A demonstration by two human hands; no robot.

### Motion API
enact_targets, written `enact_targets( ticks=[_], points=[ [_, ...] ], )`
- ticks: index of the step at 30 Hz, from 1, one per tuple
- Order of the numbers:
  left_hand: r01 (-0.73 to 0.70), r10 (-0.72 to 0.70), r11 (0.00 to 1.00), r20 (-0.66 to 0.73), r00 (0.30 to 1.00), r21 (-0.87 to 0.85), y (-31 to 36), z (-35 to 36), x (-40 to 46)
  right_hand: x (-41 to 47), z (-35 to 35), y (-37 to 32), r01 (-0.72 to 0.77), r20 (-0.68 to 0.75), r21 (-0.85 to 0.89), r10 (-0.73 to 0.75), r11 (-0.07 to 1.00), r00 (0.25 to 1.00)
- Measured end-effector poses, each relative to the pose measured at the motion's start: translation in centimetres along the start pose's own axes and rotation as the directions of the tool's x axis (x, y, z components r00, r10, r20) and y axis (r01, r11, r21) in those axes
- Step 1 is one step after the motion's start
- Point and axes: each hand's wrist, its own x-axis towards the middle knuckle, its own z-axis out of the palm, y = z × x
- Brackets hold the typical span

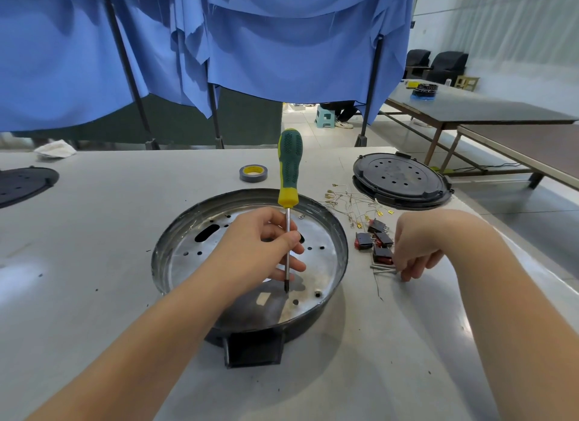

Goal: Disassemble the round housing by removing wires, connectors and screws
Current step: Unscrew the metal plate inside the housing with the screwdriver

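Sitting near the worktop's front edge, round housing [250, 264] looks stripped of wiring. Left hand [260, 248] pinches screwdriver [288, 201] by the shaft, upright, tip on the housing floor. Right hand [413, 248], fingers curled, pinches long screws [383, 268] beside switches [376, 238] and wires [351, 204]. Risk: shaft grip weak, so the tip may skid.

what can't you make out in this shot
Head view only:
- Housing floor under the left hand: hidden by hand and forearm.
- Screwdriver tip: too small to tell whether it sits in a screw.
- Right hand fingertips at the screws: curled under, contact unclear.
- Black cover at the far left: cut off by the frame edge.
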Motion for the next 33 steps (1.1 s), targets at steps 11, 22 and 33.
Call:
enact_targets(
  ticks=[11,22,33],
  points=[
    [-0.029,0.029,0.999,0.037,0.999,-0.016,0.3,0.0,0.0,-3.8,-1.6,-2.1,0.539,-0.294,0.399,-0.454,0.741,0.841],
    [-0.177,0.171,0.984,0.191,0.967,0.012,0.2,0.5,-0.4,-6.4,1.3,-8.0,0.608,-0.497,0.791,-0.504,0.073,0.707],
    [-0.375,0.091,0.397,0.371,0.924,0.838,1.1,1.2,-3.3,-6.9,-1.4,-5.6,0.607,-0.591,0.791,-0.349,-0.075,0.727]
  ],
)
